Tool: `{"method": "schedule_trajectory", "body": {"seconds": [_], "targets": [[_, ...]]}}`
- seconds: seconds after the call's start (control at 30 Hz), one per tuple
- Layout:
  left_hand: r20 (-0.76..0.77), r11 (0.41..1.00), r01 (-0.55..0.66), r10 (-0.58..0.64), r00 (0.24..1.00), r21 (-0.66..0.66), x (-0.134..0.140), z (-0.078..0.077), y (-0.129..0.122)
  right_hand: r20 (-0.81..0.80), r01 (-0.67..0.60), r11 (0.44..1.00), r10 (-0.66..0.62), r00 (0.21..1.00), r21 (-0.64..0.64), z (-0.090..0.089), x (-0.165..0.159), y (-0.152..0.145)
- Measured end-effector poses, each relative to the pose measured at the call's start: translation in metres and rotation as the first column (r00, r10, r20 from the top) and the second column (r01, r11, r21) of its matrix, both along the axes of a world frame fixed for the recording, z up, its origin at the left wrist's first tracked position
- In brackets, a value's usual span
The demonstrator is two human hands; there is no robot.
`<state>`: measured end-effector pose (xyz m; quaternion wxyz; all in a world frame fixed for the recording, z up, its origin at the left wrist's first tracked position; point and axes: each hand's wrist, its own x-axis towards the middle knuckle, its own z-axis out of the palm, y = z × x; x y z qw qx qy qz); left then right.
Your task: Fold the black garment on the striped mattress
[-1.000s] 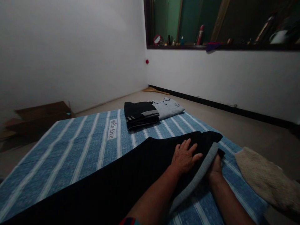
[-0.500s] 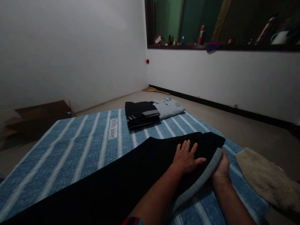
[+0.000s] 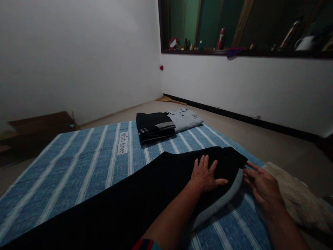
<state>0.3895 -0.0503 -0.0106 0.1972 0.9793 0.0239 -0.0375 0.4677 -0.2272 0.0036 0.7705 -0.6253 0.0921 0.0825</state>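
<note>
Black trousers (image 3: pixel 145 184) with a grey stripe (image 3: pixel 221 205) along the near edge lie lengthwise across the bed. My left hand (image 3: pixel 205 175) rests flat on the upper part of the cloth, its fingers spread. At the right end, my right hand (image 3: pixel 264 185) has its fingertips closed on the corner of the trousers, just beyond the end of the grey stripe. Some of those fingertips are hidden by the fabric edge. Farther back sit a folded black garment with grey trim (image 3: pixel 154 126) and, partly beneath it, a folded grey polo shirt (image 3: pixel 186 119).
A blue and white striped sheet (image 3: pixel 85 163) covers the bed. Beige fluffy fabric (image 3: pixel 293 194) lies at its right edge. An open cardboard box (image 3: pixel 39 126) stands on the floor at left. Bottles and a red thermos (image 3: pixel 221 39) line the window ledge.
My right hand has come out from under the grey-striped edge and shifted right to the trousers' end corner. The left hand stays pressed on the cloth. The camera view has turned slightly right.
</note>
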Motion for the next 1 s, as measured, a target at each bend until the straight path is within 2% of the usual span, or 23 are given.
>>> {"method": "schedule_trajectory", "body": {"seconds": [0.1, 0.23, 0.4, 0.47, 0.6, 0.67, 0.73, 0.77, 0.8, 0.83, 0.9, 0.97, 1.0], "targets": [[-0.005, 1.0, 0.005, -0.005, 1.0, 0.016, -0.001, 0.002, 0.0, 0.024, -0.039, 0.998, 0.04, 0.999, -0.047, 0.002, -0.004, -0.006], [0.019, 1.0, 0.017, -0.018, 1.0, 0.015, -0.002, 0.002, 0.001, 0.014, -0.127, 0.983, 0.13, 0.991, -0.135, 0.009, -0.014, 0.003], [0.068, 0.997, 0.082, -0.082, 0.994, 0.003, -0.003, -0.001, 0.002, 0.203, 0.005, 0.959, 0.055, 0.978, -0.285, 0.002, -0.017, 0.004], [0.068, 0.996, 0.089, -0.089, 0.994, -0.004, -0.002, -0.002, 0.001, 0.261, 0.038, 0.919, 0.071, 0.963, -0.393, -0.009, -0.014, -0.003], [0.065, 0.998, 0.056, -0.055, 0.996, -0.023, -0.001, -0.004, -0.001, 0.241, 0.021, 0.837, 0.133, 0.961, -0.546, -0.028, -0.009, -0.016], [0.081, 0.999, 0.045, -0.043, 0.996, -0.019, -0.001, -0.005, -0.002, 0.289, 0.077, 0.742, 0.161, 0.944, -0.666, -0.027, -0.012, -0.018], [0.11, 0.999, 0.042, -0.041, 0.993, -0.006, -0.002, -0.006, -0.003, 0.436, 0.236, 0.604, 0.207, 0.876, -0.761, -0.018, -0.019, -0.015], [0.126, 0.999, 0.042, -0.042, 0.991, 0.003, -0.002, -0.007, -0.004, 0.526, 0.324, 0.555, 0.252, 0.812, -0.766, -0.011, -0.022, -0.011], [0.144, 0.999, 0.042, -0.044, 0.989, 0.013, -0.003, -0.008, -0.004, 0.614, 0.397, 0.542, 0.306, 0.728, -0.741, -0.004, -0.025, -0.006], [0.163, 0.999, 0.042, -0.045, 0.986, 0.024, -0.004, -0.008, -0.005, 0.68, 0.44, 0.552, 0.366, 0.635, -0.708, 0.003, -0.027, 0.0], [0.194, 0.997, 0.048, -0.058, 0.979, 0.054, -0.005, -0.009, -0.006, 0.732, 0.446, 0.585, 0.475, 0.488, -0.678, 0.015, -0.024, 0.015], [0.21, 0.995, 0.064, -0.08, 0.974, 0.081, -0.005, -0.009, -0.009, 0.692, 0.389, 0.572, 0.581, 0.428, -0.722, 0.024, -0.014, 0.034], [0.214, 0.993, 0.071, -0.089, 0.973, 0.09, -0.005, -0.008, -0.01, 0.643, 0.357, 0.535, 0.639, 0.423, -0.766, 0.026, -0.007, 0.043]]}}
